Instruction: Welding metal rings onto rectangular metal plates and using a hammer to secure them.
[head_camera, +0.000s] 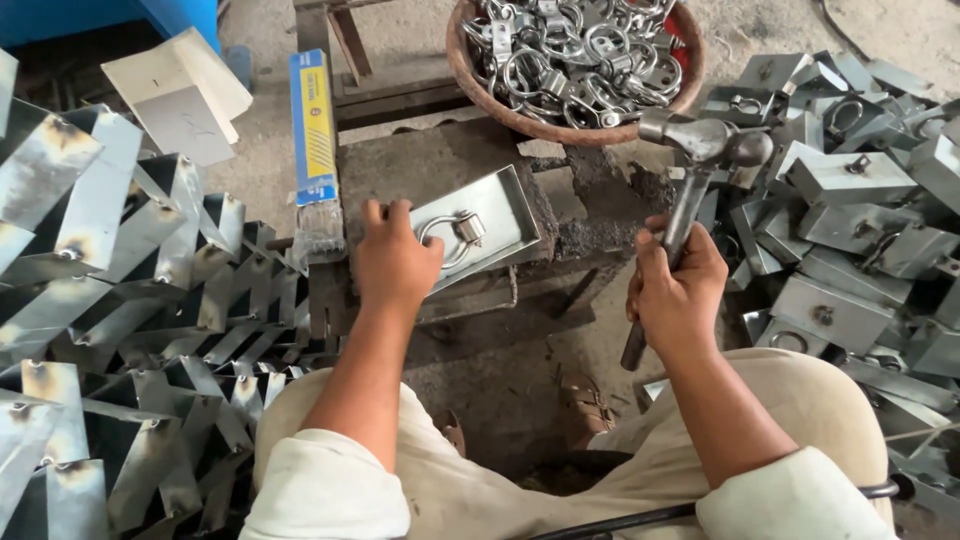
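My left hand (393, 262) holds the near-left end of a shallow rectangular metal tray (508, 210) that lies on a dark, grimy work block (420, 160). A metal ring with a clamp fitting (455, 233) sits inside the tray, just beyond my fingers. My right hand (678, 290) grips the dark handle of a steel hammer, whose head (705, 138) is raised to the right of the tray and above the block's right edge.
A round basket (470, 85) full of metal rings stands behind the block. Stacked metal trays with fittings (850, 180) are piled on the right. Folded sheet-metal pieces (110, 260) crowd the left. A blue and yellow narrow box (313, 125) lies beside the block.
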